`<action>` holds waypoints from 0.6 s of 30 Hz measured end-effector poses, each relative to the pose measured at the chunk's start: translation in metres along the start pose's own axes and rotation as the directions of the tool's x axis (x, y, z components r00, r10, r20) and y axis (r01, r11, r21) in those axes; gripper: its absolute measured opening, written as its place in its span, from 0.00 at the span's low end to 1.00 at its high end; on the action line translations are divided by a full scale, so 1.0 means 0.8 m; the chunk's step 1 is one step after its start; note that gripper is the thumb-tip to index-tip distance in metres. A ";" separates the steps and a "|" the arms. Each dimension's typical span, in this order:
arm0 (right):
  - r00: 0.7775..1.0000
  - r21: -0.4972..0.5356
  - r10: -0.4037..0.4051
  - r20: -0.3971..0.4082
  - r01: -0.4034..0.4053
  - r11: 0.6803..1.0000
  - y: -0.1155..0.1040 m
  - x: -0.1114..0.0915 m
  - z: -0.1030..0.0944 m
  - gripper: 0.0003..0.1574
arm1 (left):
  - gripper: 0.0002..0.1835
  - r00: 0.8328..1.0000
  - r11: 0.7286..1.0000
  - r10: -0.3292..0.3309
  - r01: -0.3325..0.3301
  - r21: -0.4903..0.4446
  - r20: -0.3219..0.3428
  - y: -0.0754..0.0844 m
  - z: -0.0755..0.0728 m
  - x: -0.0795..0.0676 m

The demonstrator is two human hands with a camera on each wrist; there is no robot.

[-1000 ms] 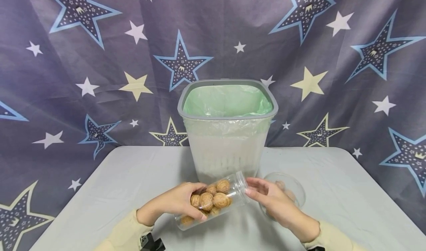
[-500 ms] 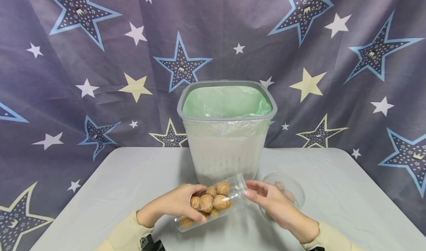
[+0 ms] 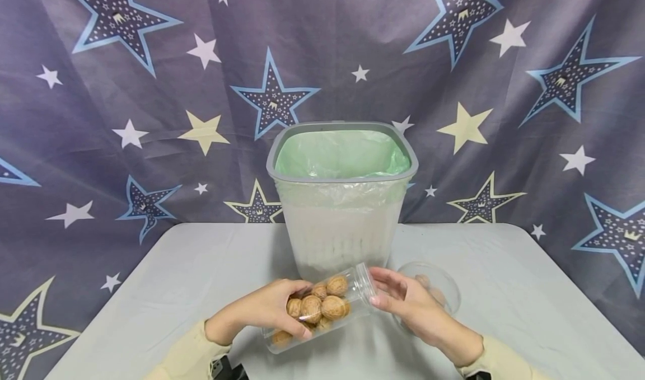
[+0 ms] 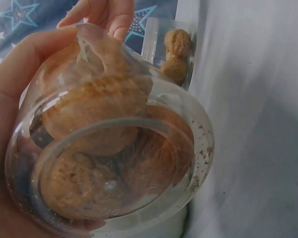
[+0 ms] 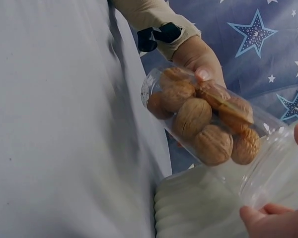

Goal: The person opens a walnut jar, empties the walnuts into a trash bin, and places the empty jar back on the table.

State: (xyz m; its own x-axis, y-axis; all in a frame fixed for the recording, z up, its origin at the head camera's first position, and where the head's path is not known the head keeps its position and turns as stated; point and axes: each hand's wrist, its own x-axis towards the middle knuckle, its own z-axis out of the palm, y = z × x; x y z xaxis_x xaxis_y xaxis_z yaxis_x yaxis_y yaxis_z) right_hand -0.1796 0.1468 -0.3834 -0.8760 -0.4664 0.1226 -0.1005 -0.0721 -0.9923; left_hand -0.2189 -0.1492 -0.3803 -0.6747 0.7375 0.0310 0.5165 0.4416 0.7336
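My left hand (image 3: 267,308) grips a clear plastic jar (image 3: 356,297) around its body, thumb on the near side. The jar lies tilted above the table, its mouth end to the right and slightly raised. Several walnuts (image 3: 311,309) show through its wall, and the left wrist view looks at the jar's bottom (image 4: 109,121) from close up. At the mouth end, thumb and fingers of my right hand (image 3: 420,312) hold the edge from either side. Whether a clear lid sits there is hard to make out.
A pale bin (image 3: 347,223) with a grey rim and green liner stands just behind the jar. Beyond my right hand, a round clear container (image 3: 450,290) with a few walnuts rests on the grey table (image 3: 499,290). A star-patterned curtain (image 3: 171,106) hangs behind.
The right fingers and thumb have shifted slightly around the mouth end of the jar, the thumb a little lower. The left hand keeps its grip on the jar, nearly still.
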 end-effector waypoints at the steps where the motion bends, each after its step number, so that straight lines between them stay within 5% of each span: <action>1: 1.000 0.008 -0.009 0.007 0.009 1.000 0.001 0.001 -0.001 0.46 | 0.31 1.000 1.000 0.003 -0.003 -0.003 0.001 0.000 0.000 0.000; 18: 0.983 0.018 -0.137 0.122 0.135 0.991 0.011 0.010 -0.021 0.50 | 0.26 0.998 0.998 0.046 -0.045 -0.037 0.030 -0.002 0.001 0.001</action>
State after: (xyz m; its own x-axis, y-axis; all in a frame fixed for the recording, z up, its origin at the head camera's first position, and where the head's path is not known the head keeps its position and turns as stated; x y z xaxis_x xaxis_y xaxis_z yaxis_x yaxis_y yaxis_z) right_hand -0.1952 0.1572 -0.3911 -0.7899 -0.5562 0.2581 -0.2099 -0.1502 -0.9661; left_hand -0.2199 -0.1486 -0.3817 -0.6336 0.7724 0.0445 0.5268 0.3886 0.7560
